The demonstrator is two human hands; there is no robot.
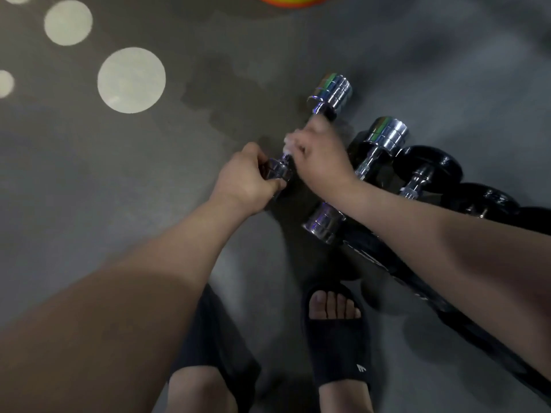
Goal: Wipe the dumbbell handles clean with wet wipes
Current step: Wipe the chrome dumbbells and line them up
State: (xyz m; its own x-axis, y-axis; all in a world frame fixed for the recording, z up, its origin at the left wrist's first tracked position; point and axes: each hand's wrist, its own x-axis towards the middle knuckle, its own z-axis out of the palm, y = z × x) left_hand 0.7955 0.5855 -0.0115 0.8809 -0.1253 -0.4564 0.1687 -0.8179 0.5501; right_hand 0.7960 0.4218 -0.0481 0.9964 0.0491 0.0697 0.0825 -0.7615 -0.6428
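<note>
- A shiny dumbbell (331,92) is held in both hands over the grey floor (89,174), just left of the other weights.
- Its near end is gripped by the left hand (247,180), and the fingers are curled tight round it.
- Its handle is wrapped by the right hand (320,158), with the fingers closed round it.
- A white wet wipe (290,143) is pressed between that hand and the handle. Only a small bit is seen.
- A second shiny dumbbell (384,135) and some black dumbbells (429,165) are lined up to the right.
- Pale round spots (131,80) are seen on the floor.
- A black slipper (337,338) is worn on one foot.
</note>
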